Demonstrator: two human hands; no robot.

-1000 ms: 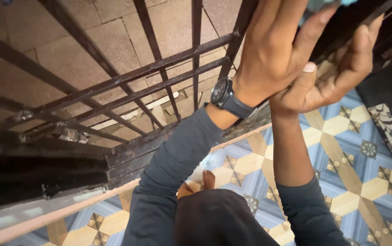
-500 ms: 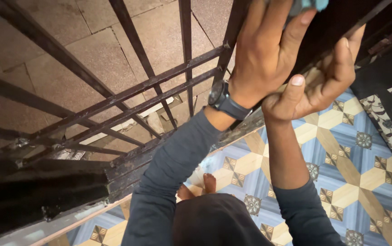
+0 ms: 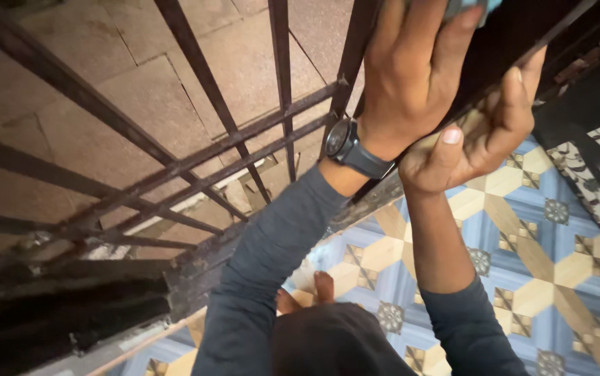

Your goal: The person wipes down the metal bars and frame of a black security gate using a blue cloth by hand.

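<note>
Ironwork of a dark gate (image 3: 195, 157) slants up to a steep bar (image 3: 516, 35) at upper right, where the left hand (image 3: 411, 76) presses a blue cloth (image 3: 464, 7) flat-fingered and the right hand (image 3: 478, 136) curls round its underside.

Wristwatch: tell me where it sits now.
The wristwatch is on the left wrist, centre of the head view, between the grey sleeve and the left hand, against the dark metal railing.

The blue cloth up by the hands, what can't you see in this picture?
- Blue cloth, head view: mostly cut off by the top edge and covered by the left hand.
- Right hand: its fingers go behind the dark gate frame, so its grip is unclear.
- Bare foot: partly hidden behind dark clothing.
</note>
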